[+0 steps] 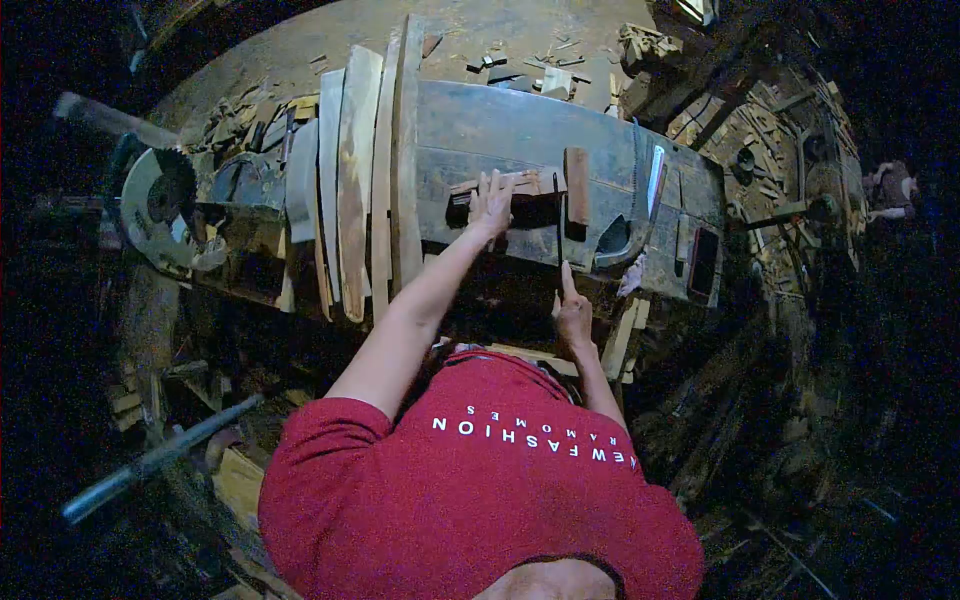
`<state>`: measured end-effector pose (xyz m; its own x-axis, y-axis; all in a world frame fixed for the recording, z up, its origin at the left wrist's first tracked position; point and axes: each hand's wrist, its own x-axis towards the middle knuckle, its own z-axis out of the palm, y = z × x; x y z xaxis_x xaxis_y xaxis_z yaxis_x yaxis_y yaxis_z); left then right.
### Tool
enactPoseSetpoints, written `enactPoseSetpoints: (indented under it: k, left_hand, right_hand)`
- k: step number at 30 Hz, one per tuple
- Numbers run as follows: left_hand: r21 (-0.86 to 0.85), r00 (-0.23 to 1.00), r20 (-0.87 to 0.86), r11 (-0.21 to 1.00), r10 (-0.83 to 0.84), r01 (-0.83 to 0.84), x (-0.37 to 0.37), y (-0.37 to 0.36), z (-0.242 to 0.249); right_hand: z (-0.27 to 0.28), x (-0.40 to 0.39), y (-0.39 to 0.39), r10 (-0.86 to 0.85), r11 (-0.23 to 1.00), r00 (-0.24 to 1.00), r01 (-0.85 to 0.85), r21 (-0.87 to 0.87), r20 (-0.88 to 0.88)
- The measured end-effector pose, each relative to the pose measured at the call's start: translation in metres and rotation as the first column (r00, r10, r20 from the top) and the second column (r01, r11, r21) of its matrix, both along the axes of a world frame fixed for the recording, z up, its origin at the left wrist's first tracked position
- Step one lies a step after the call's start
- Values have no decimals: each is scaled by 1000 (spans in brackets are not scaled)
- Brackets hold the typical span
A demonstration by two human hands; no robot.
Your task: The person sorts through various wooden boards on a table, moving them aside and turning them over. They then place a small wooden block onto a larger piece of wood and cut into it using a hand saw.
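Fingers spread, my left hand presses flat on a light wooden piece lying on the dark worktable. My right hand, near the table's front edge, is closed round the lower end of a thin dark tool, its index finger stretched along it. The tool points away from me, and its far end reaches the right end of the wooden piece. Just right of the tool lies a reddish-brown wood block. What type of tool it is cannot be made out.
Long boards lie across the table's left part, beside a circular blade at far left. On the right are a handsaw, a shiny metal strip and a dark phone-like rectangle. Wood scraps litter the floor.
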<state>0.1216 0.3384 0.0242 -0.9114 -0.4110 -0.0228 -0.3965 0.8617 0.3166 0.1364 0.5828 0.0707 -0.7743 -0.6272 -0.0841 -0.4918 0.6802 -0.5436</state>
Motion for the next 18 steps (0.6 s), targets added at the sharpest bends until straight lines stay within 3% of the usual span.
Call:
enactPoseSetpoints:
  k: [4,6,7,9,12,15,18]
  left_hand:
    - [-11,997,78,1000,12,-12,6,5,7]
    - [11,994,110,1000,19,-20,3,7,17]
    - [12,994,112,1000,21,-22,0,6,17]
    - [-37,998,65,999,19,-17,-7,4,16]
    - [-114,1000,-6,993,9,-9,-23,0,-6]
    - [-50,1000,8,999,-17,18,-37,0,-10]
    - [-104,998,-61,994,-16,10,-58,-5,-50]
  right_hand:
    - [-18,-24,-20,98,995,995,-98,12,-31]
    - [-31,-38,-33,133,981,989,-122,-152,60]
    - [-37,-43,-39,134,981,989,-124,-152,62]
    - [-49,-51,-48,162,986,976,-166,-16,-147]
    - [-55,-59,-55,192,979,947,-202,-15,-259]
    - [-54,-64,-58,209,978,942,-199,62,-261]
    - [-60,-73,-67,209,978,944,-198,68,-255]
